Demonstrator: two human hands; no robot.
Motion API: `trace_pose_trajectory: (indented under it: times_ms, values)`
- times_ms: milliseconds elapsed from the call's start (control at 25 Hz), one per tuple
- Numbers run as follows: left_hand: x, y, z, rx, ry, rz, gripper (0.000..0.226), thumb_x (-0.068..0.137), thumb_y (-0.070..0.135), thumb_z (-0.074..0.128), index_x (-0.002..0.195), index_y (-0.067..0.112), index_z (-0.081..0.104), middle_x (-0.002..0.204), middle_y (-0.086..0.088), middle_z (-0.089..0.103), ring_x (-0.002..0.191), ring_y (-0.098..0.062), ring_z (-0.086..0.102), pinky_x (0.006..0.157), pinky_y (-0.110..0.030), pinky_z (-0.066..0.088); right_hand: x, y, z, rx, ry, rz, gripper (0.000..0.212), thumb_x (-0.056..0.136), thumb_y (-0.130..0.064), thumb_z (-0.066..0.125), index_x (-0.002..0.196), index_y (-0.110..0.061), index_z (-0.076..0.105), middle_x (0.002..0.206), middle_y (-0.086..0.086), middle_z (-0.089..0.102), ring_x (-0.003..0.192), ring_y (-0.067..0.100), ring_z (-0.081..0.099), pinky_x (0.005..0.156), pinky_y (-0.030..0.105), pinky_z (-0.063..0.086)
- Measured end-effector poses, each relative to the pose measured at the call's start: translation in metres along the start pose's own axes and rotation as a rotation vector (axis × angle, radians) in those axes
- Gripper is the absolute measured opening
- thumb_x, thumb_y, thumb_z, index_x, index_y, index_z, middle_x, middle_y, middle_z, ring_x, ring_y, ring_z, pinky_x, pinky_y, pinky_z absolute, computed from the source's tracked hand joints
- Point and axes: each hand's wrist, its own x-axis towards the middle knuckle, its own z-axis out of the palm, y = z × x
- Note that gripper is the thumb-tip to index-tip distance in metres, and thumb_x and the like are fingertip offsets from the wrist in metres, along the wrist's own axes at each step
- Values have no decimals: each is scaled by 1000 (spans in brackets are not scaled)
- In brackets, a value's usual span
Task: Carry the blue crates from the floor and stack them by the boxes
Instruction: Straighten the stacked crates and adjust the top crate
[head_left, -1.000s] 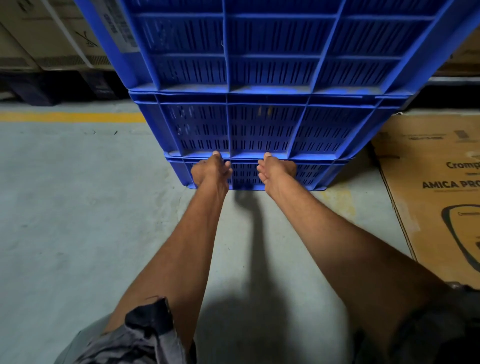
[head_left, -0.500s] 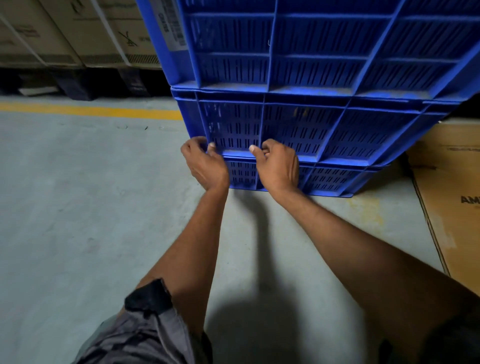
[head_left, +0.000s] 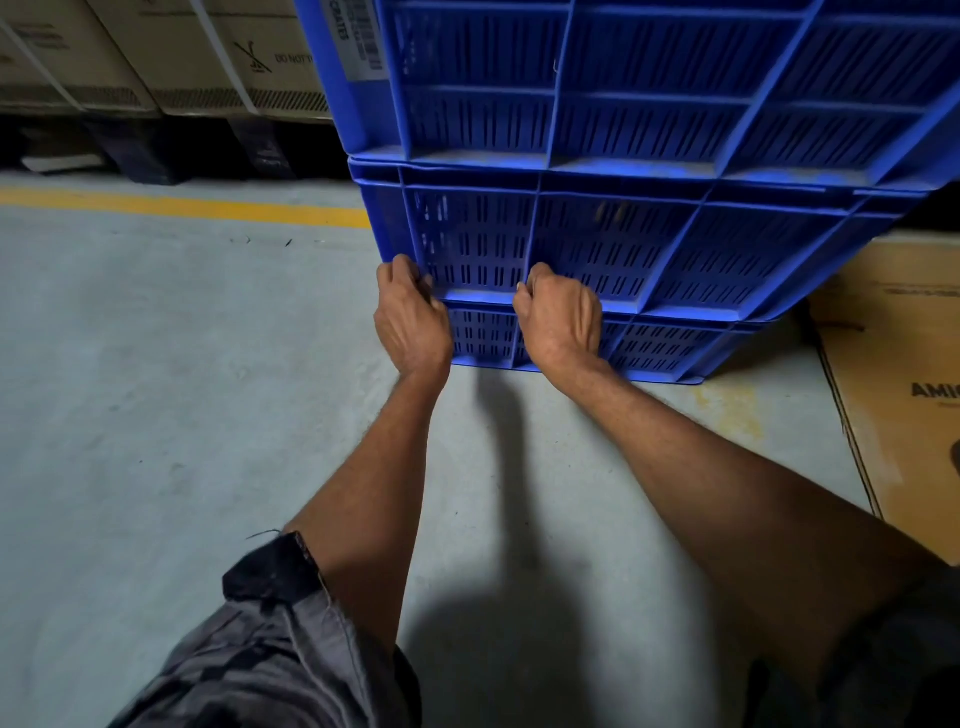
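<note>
Where three slatted blue plastic crates (head_left: 623, 249) stand stacked on the grey concrete floor (head_left: 156, 415), long sides facing the person, the left hand (head_left: 410, 317) and right hand (head_left: 558, 317) clench the middle crate's bottom ledge; strapped cardboard boxes (head_left: 156, 57) line the yellow floor stripe (head_left: 182, 208) behind.

The lone head-worn camera looks forward and steeply down along both bare forearms, close to a stack of blue crates (head_left: 623, 234) on the concrete floor (head_left: 156, 389).
</note>
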Motion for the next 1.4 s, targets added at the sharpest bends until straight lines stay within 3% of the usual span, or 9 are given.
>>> trace_pose_trajectory:
  times_ms: [280,400,520,600,720,960,1160,1320,1400]
  values:
    - [2,-1,-8,-4,-44,-83,8,93,11,57,87,15,54,91,1,62,76,-18,56,65,-26,37,-3,0,-4,87,-35,28,22,100,-34,54,94,-15,61,68,3,62,61,22,56,55,29,35]
    - [-3,6,-23,-30,-24,-49,10,91,12,58,99,17,60,100,0,63,86,-20,62,68,-27,40,-7,6,-25,174,63,-20,12,98,-31,57,95,-20,63,77,0,67,74,22,61,59,29,41]
    - [0,36,-45,-102,211,235,14,95,17,56,108,15,60,108,-2,59,95,-18,56,80,-31,46,-9,10,-60,263,459,-248,10,96,-23,60,98,-16,68,88,-1,68,83,19,58,66,32,47]
    - [14,55,-55,-20,240,505,21,100,20,57,120,16,63,120,-4,60,108,-21,53,93,-32,42,1,15,-80,203,633,-343,16,96,-21,63,108,-14,70,105,0,67,95,22,57,79,32,46]
    - [41,63,-65,95,277,631,24,99,24,61,121,20,68,122,2,64,112,-22,55,93,-35,42,22,25,-95,58,596,-340,28,95,-22,64,122,-19,66,118,-2,62,107,22,54,88,35,39]
    - [58,48,-70,198,289,778,20,93,10,63,109,16,75,103,1,72,93,-23,59,72,-33,49,40,34,-95,5,665,-461,11,95,-8,64,101,-12,73,82,3,62,77,22,53,66,34,38]
    - [57,56,-80,147,260,757,7,91,9,65,90,13,71,92,-1,67,83,-21,58,61,-37,49,45,37,-97,-111,632,-533,12,93,-10,68,104,-12,71,93,3,65,81,22,57,70,35,46]
    - [56,41,-106,-159,160,439,12,97,26,64,98,14,61,105,2,59,78,-13,62,59,-37,50,30,14,-108,125,562,-540,7,92,-13,65,96,-12,71,89,3,64,80,23,55,69,39,45]
    - [59,44,-119,-137,129,444,26,102,41,54,98,16,60,100,4,59,76,-10,59,60,-37,51,17,-16,-111,214,540,-507,16,95,-26,61,94,-12,67,87,3,63,78,22,56,68,37,44]
